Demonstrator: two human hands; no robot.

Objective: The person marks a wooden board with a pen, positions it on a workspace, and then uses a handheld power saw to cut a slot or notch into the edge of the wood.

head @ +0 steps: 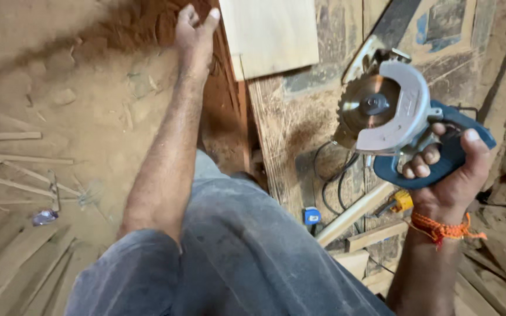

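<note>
My right hand point(449, 175) is closed around the blue handle of a hand-held circular saw point(393, 111), lifted in the air at the right. Its toothed blade and grey-white guard face me. An orange thread band point(440, 228) circles that wrist. My left hand is out of sight. My bare leg point(168, 152) stretches out from grey shorts point(235, 251), and the foot point(194, 26) rests by the edge of a reddish wooden board point(229, 99), next to a pale plywood sheet point(270, 35).
A worn plank point(288, 129) lies under the saw, with a black cable point(329, 175) looping over it. A small blue object point(311, 215) and a yellow tool point(402, 201) sit near wooden battens point(358, 210). Thin wood strips point(19, 158) and reddish sawdust point(130, 26) cover the dirt floor.
</note>
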